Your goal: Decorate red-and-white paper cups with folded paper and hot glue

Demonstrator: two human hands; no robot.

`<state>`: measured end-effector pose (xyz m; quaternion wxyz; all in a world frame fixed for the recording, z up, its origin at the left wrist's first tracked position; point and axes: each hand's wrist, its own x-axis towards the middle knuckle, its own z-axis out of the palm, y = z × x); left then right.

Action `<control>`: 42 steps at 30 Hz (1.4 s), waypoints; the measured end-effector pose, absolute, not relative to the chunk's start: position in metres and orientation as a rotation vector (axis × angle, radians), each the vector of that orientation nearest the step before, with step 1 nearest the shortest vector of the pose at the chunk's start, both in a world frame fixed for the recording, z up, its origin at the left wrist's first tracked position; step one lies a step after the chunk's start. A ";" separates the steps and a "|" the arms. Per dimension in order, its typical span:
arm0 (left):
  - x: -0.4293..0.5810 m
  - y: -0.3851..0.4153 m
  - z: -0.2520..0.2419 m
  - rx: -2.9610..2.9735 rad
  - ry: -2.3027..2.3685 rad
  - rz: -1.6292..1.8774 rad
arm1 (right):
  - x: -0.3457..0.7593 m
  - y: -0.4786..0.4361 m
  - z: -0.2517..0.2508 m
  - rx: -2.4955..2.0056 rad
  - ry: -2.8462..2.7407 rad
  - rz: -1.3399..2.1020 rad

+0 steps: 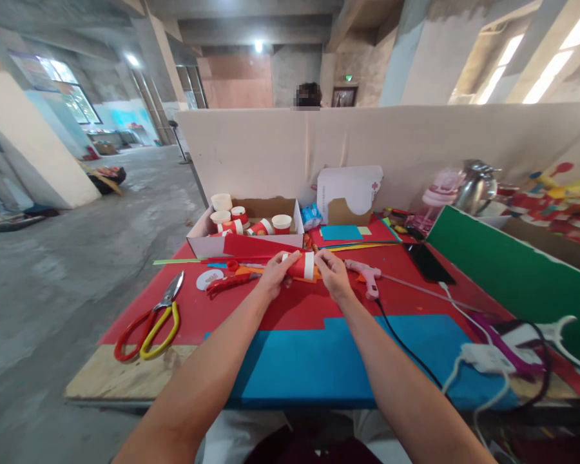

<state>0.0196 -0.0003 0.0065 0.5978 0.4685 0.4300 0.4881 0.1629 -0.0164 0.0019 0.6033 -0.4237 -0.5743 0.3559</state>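
A red and white paper cup (302, 265) lies sideways in my left hand (274, 276), whose fingers wrap round its left end. My right hand (333, 274) is pinched at the cup's right end; what its fingertips hold is too small to make out. Just right of that hand a pink glue gun (367, 276) rests on the red sheet (290, 309). Red-handled pliers (232, 281) and a white paper disc (209, 278) lie left of my left hand. Orange pieces are partly hidden beneath the cup.
Scissors (154, 319) with red and yellow handles lie at the left. Behind my hands stands a cardboard box (241, 245) of paper cups. A phone (429, 262), a green panel (507, 277) and a white charger (488, 358) with cables occupy the right. A white partition (391, 138) borders the back.
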 end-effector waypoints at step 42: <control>0.010 0.009 0.003 1.268 1.137 1.298 | 0.168 -0.009 -0.003 -0.816 -0.640 1.577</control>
